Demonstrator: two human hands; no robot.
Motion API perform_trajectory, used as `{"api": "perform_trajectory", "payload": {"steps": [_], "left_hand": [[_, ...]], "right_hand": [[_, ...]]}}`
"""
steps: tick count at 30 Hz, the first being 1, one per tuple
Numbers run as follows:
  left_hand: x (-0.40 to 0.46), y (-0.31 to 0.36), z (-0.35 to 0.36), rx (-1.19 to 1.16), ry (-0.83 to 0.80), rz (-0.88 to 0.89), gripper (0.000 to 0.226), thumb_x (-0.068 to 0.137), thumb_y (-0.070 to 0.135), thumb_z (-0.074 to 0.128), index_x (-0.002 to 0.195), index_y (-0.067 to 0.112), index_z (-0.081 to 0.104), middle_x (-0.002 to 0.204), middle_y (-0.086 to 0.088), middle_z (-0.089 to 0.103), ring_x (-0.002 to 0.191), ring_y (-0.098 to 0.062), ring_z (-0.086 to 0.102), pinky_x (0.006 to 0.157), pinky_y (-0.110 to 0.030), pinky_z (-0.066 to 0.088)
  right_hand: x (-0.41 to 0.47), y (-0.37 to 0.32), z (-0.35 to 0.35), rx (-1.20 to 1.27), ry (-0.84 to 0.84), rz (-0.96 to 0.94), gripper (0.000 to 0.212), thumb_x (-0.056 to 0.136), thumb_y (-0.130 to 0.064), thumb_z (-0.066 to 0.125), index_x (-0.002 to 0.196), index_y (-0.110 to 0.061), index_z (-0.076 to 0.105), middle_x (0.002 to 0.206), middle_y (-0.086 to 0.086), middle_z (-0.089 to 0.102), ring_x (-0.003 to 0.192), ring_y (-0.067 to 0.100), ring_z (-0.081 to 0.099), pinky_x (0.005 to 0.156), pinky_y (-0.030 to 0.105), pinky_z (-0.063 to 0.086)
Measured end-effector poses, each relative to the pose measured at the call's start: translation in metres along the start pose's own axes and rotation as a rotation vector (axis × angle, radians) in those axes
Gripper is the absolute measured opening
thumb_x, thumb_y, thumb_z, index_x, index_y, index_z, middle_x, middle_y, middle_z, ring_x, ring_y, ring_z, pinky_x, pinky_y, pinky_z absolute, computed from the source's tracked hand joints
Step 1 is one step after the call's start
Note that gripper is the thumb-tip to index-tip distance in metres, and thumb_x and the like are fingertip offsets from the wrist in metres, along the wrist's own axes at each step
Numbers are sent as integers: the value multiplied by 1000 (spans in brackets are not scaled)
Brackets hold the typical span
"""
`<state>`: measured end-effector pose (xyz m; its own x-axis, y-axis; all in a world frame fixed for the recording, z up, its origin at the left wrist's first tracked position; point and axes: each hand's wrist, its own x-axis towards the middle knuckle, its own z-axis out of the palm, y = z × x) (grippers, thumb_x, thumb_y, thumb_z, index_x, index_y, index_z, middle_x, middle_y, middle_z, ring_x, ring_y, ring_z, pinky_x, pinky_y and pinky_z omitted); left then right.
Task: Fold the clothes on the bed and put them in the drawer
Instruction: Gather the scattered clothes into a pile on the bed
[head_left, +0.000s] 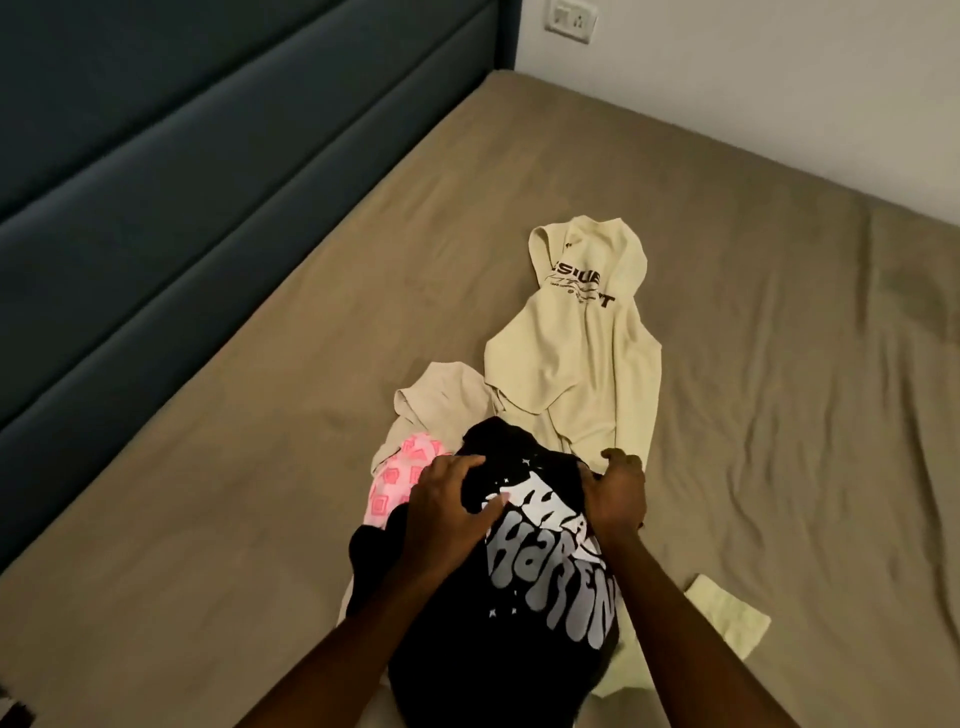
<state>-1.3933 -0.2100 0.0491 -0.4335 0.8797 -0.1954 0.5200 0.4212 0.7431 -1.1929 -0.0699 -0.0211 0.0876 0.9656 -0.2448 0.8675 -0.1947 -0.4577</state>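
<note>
Crumpled black shirt (519, 597) with pale lettering atop a heap on the bed (779, 364), beside a pink patterned garment (400, 480) and a cream sleeveless top (576, 353) spread beyond.

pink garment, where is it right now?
Head view, left of centre: the pink garment lies on the bed, partly tucked under the black shirt, beside the left hand, with a beige garment just beyond it.

Both forearms reaching forward, left hand (449, 499) fingers spread and curled — right hand (615, 493) knuckles up, fingers bent.
</note>
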Motion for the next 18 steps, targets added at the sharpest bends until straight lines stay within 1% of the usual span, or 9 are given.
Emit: {"api": "perform_trajectory", "payload": {"steps": [2, 4, 7, 9, 11, 13, 15, 17, 18], "left_hand": [[16, -1, 15, 45, -25, 59, 59, 78, 70, 59, 127, 36, 61, 124, 12, 57, 116, -9, 52, 97, -38, 47], [33, -9, 32, 120, -63, 105, 62, 78, 75, 51, 126, 36, 61, 123, 14, 59, 116, -8, 53, 98, -38, 45], [44, -22, 42, 346, -125, 239, 63, 82, 77, 41, 127, 36, 59, 119, 14, 63, 113, -10, 57, 97, -39, 40], [53, -26, 40, 432, -171, 274, 62, 84, 78, 42, 127, 36, 58, 118, 16, 64, 111, -9, 59, 99, -41, 37], [59, -23, 37, 436, -187, 252, 61, 84, 77, 49, 130, 38, 56, 120, 18, 64, 114, -7, 58, 103, -40, 34], [59, -9, 34, 387, -188, 210, 58, 86, 69, 59, 133, 36, 54, 119, 17, 64, 115, -7, 58, 103, -37, 32], [57, 12, 31, 387, -141, 193, 53, 89, 60, 63, 134, 33, 53, 119, 15, 64, 116, -9, 59, 102, -35, 30], [56, 34, 29, 475, -119, 179, 54, 91, 57, 60, 138, 32, 50, 125, 12, 64, 121, -12, 57, 105, -37, 30], [56, 40, 30, 509, -106, 175, 58, 90, 57, 60, 140, 31, 47, 128, 10, 64, 123, -15, 56, 106, -39, 31]], "right_hand": [[34, 13, 17, -80, 10, 77, 70, 88, -43, 78, 141, -5, 52, 143, 24, 47, 129, 42, 48, 100, 52, 47], [67, 25, 29, -42, 30, 170, 83, 85, -40, 82, 149, -5, 41, 154, 26, 35, 136, 46, 41, 106, 58, 40], [101, 33, 41, 68, 52, 286, 91, 81, -30, 87, 150, -3, 34, 146, 25, 43, 131, 45, 47, 101, 58, 43], [118, 40, 44, 129, -10, 306, 80, 79, -16, 84, 144, -2, 39, 132, 22, 54, 121, 43, 55, 95, 52, 49], [126, 43, 41, 480, -106, 329, 55, 77, 3, 67, 130, -8, 59, 123, 12, 63, 114, 37, 61, 93, 43, 52], [122, 36, 27, 1007, -246, 420, 56, 68, 11, 50, 108, -15, 79, 116, 13, 72, 111, 37, 63, 94, 41, 53], [105, 14, -3, 1386, -371, 494, 59, 71, 12, 41, 112, -10, 78, 116, 16, 73, 108, 38, 66, 97, 45, 54], [85, -13, -35, 1592, -455, 482, 53, 81, 14, 34, 107, -5, 76, 104, 17, 73, 90, 32, 70, 83, 39, 59], [72, -28, -53, 1664, -505, 448, 48, 78, 14, 39, 99, -5, 78, 95, 15, 74, 81, 28, 72, 74, 35, 61]]}}
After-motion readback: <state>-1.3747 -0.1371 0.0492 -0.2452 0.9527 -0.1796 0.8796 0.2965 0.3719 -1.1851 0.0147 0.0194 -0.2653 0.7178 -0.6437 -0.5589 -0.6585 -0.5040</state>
